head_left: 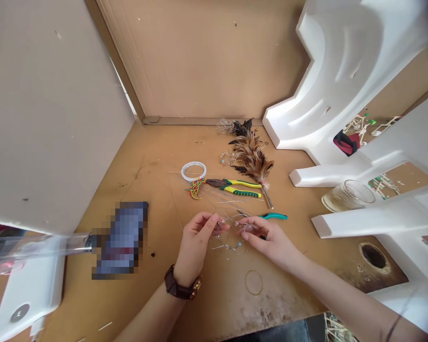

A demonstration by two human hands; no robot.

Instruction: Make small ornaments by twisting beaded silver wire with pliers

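Observation:
Thin clear wire strung with small beads (239,244) runs between my two hands, low over the table. My left hand (194,242), with a dark watch on its wrist, pinches one part of it between thumb and fingers. On the other side my right hand (267,235) pinches another part. Behind the right fingers lies a teal-handled tool (276,216), its jaws partly hidden. Farther back rest yellow-and-green pliers (240,188), beside a white ring (182,172) and a bunch of coloured threads (195,189). Fine wires lie loose around the pliers.
A brown feather duster (251,152) and tangled wire (226,125) lie at the back. White foam pieces (288,116) and a ribbed glass (333,198) stand right. A blurred-out flat object (124,237) and white device (39,280) lie left; a rubber band (254,293) lies in front.

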